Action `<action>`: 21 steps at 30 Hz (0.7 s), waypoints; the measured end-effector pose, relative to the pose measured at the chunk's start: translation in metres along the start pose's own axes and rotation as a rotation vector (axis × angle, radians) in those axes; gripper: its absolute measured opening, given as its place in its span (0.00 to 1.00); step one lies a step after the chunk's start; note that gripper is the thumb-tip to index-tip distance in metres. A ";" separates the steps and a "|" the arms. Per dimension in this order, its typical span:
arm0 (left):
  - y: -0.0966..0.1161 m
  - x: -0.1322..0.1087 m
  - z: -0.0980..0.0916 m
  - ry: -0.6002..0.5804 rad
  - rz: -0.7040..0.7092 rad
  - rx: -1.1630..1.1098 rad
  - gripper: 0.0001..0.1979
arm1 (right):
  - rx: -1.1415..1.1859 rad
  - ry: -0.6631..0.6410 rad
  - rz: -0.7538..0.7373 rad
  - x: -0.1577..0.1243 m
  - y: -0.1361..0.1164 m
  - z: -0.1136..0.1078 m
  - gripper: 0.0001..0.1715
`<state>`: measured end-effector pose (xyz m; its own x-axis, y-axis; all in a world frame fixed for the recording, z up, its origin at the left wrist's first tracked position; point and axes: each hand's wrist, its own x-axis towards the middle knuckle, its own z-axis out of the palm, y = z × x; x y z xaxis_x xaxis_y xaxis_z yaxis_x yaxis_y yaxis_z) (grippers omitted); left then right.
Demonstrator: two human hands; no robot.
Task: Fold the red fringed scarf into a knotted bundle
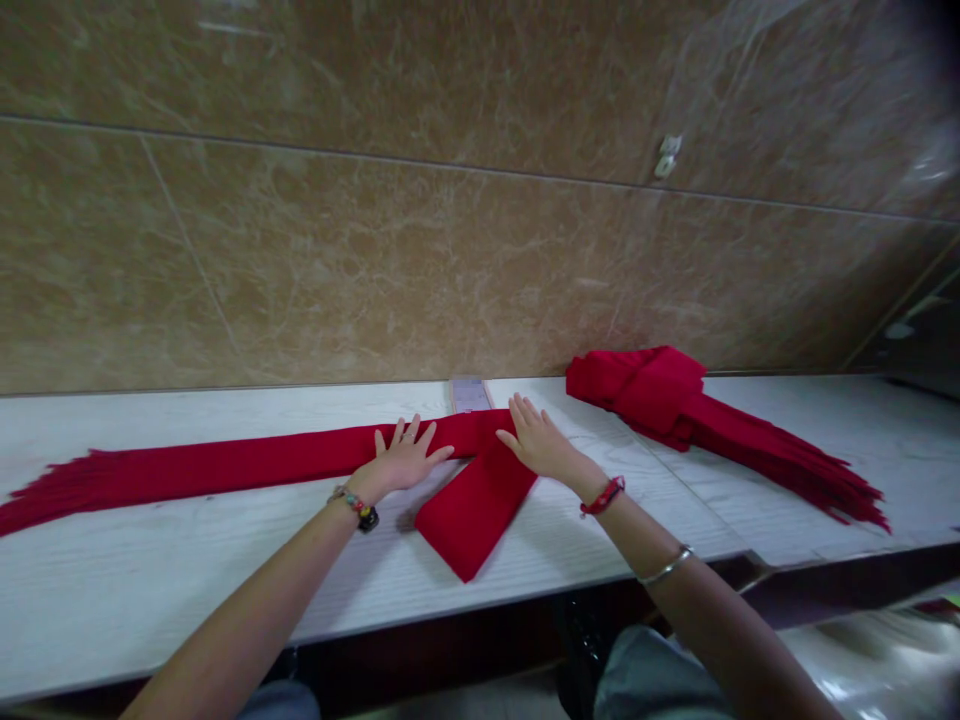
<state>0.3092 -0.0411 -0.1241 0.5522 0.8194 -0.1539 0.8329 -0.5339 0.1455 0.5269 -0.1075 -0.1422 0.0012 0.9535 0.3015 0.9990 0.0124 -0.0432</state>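
Observation:
A long red scarf (247, 465) lies flat along the white table, its fringed end at the far left. Near the middle it folds over at an angle, and a short doubled part points down toward the front edge. My left hand (405, 460) rests on the straight stretch with fingers spread. At the fold, my right hand (536, 437) lies flat on the cloth, fingers stretched out. Neither hand grips the fabric. A small flat pale rectangular item (470, 393) shows just behind the scarf, partly covered by it.
A second red scarf (645, 390), wrapped into a knot-like bundle with its fringe trailing right, lies at the back right. The white table (225, 580) meets a brown marble-patterned wall (375, 260). A white socket or switch (667, 157) is on the wall. Dark space shows below the table's front edge.

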 end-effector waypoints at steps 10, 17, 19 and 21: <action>0.003 -0.028 0.020 -0.010 0.246 0.064 0.39 | 0.023 -0.057 -0.134 -0.026 -0.018 0.012 0.37; 0.036 -0.056 0.007 0.024 0.337 0.101 0.36 | 0.042 -0.031 -0.167 -0.030 -0.027 -0.003 0.37; 0.040 -0.067 0.010 -0.034 0.402 0.086 0.34 | 0.051 -0.077 -0.200 -0.035 -0.031 -0.001 0.36; 0.038 -0.074 0.014 -0.092 0.434 0.061 0.31 | 0.062 -0.113 -0.215 -0.038 -0.033 0.002 0.36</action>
<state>0.3003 -0.1250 -0.1203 0.8497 0.4962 -0.1783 0.5225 -0.8378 0.1584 0.4940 -0.1437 -0.1544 -0.2191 0.9546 0.2018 0.9712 0.2333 -0.0490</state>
